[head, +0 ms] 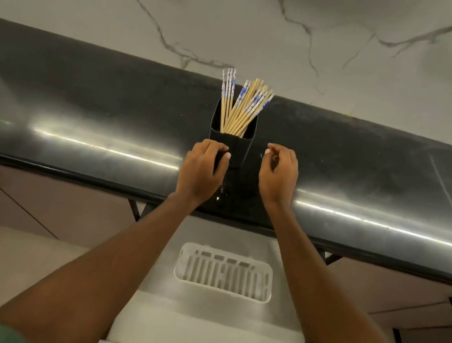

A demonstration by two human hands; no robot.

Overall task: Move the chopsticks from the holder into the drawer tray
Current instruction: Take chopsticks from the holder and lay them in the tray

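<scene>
Head view: the black holder [237,147] is grasped by the left grip [204,167]; chopsticks [242,107] are best pinched high, bundled, by the empty, loosely curled right grip [278,174].

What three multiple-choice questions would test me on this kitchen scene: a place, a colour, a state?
1. Where is the white tray? A hanging on the wall B in the open drawer below the counter C on the floor
2. What colour is the holder? A black B red C white
3. What is the left hand doing? A hanging free B gripping the holder C closing the drawer
Answers: B, it lies in the drawer; A, its walls are black; B, fingers wrap its side.
</scene>
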